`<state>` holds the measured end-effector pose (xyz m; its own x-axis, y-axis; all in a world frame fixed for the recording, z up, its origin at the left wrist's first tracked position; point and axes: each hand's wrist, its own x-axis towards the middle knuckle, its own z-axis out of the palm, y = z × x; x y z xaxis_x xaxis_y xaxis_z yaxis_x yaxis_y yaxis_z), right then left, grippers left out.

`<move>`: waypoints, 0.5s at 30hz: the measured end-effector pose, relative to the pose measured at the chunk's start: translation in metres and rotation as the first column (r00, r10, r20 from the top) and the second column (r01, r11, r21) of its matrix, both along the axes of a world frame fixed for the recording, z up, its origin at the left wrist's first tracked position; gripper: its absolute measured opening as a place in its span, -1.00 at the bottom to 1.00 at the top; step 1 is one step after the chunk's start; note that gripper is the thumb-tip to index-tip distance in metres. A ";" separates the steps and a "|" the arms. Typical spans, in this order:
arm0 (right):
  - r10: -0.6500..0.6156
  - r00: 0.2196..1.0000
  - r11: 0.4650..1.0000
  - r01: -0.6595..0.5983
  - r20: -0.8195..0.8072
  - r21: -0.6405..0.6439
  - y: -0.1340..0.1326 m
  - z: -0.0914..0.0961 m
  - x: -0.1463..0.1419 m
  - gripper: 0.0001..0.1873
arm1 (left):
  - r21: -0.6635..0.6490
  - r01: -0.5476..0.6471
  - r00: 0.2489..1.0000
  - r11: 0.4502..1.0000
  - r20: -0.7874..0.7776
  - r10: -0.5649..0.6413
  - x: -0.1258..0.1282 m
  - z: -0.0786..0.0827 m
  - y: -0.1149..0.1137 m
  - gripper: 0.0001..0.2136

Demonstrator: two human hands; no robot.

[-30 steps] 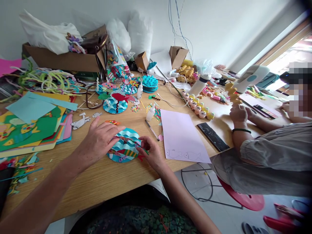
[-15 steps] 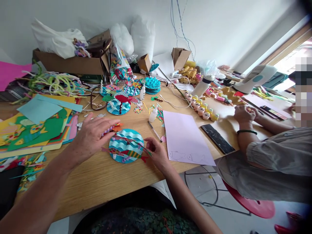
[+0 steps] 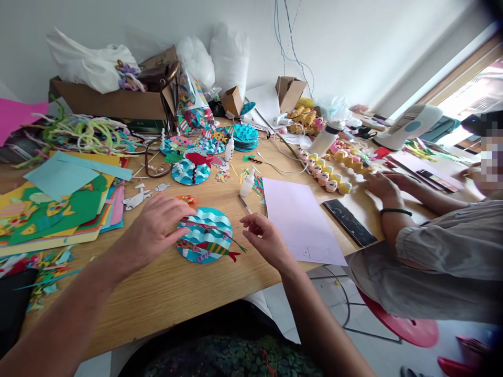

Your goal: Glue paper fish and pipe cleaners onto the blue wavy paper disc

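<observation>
A round blue paper craft disc (image 3: 206, 235) with wavy layers and striped paper fish lies on the wooden table (image 3: 165, 293) in front of me. My left hand (image 3: 155, 228) rests at its left edge, fingers loosely curled and touching the disc, holding nothing. My right hand (image 3: 265, 238) hovers just right of the disc, lifted off it, fingers apart and empty. A pen (image 3: 244, 203) lies just beyond the right hand.
A pale pink sheet (image 3: 298, 220) and a black phone (image 3: 349, 222) lie to the right. Coloured paper stacks (image 3: 58, 204) sit at left. More fish discs (image 3: 191, 170), glue bottles (image 3: 246, 184) and boxes crowd the back. A seated person's arm (image 3: 393, 209) reaches onto the table at right.
My right hand has let go of the disc's right edge and lifted to the right. My left hand has shifted back onto the disc's left edge. The other person's hands lowered to the table.
</observation>
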<state>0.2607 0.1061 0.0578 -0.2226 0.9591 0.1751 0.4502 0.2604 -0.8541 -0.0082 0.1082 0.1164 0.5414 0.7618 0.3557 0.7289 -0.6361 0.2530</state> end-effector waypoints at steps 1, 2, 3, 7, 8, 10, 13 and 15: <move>0.050 0.998 0.999 -0.050 0.035 0.001 -0.001 0.003 0.000 -0.75 | -0.016 0.008 1.000 1.000 -0.017 -0.008 0.003 -0.001 0.003 -0.83; 0.097 0.993 0.995 -0.097 0.063 -0.005 -0.003 0.004 -0.001 -0.72 | -0.031 0.014 0.999 0.999 -0.031 -0.015 0.005 -0.003 0.006 -0.83; 0.138 0.987 0.990 -0.137 0.082 -0.013 -0.004 0.004 -0.002 -0.68 | -0.043 0.019 0.999 0.999 -0.041 -0.021 0.006 -0.005 0.009 -0.83; 0.196 0.974 0.980 -0.197 0.112 -0.002 -0.007 -0.007 -0.012 -0.64 | -0.065 0.017 0.998 0.998 -0.062 -0.021 0.009 -0.010 0.018 -0.83; 0.189 0.976 0.981 -0.192 0.112 0.015 -0.008 -0.010 -0.015 -0.65 | -0.067 0.012 0.998 0.998 -0.066 -0.016 0.009 -0.010 0.019 -0.82; 0.156 0.982 0.985 -0.162 0.103 0.053 -0.007 -0.014 -0.022 -0.70 | -0.077 0.001 0.997 0.997 -0.075 -0.007 0.009 -0.011 0.021 -0.82; 0.090 0.993 0.991 -0.097 0.080 0.093 -0.006 -0.016 -0.031 -0.82 | -0.096 -0.008 0.997 0.995 -0.083 0.000 0.010 -0.012 0.022 -0.82; 0.041 0.997 0.993 -0.047 0.062 0.109 -0.006 -0.016 -0.035 -0.91 | -0.094 -0.018 0.997 0.995 -0.071 0.012 0.011 -0.012 0.023 -0.82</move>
<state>0.2256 0.1005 0.0416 -0.2771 0.9236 0.2649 0.4851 0.3725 -0.7911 0.0026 0.1316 0.1044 0.5510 0.7985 0.2427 0.7564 -0.6007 0.2591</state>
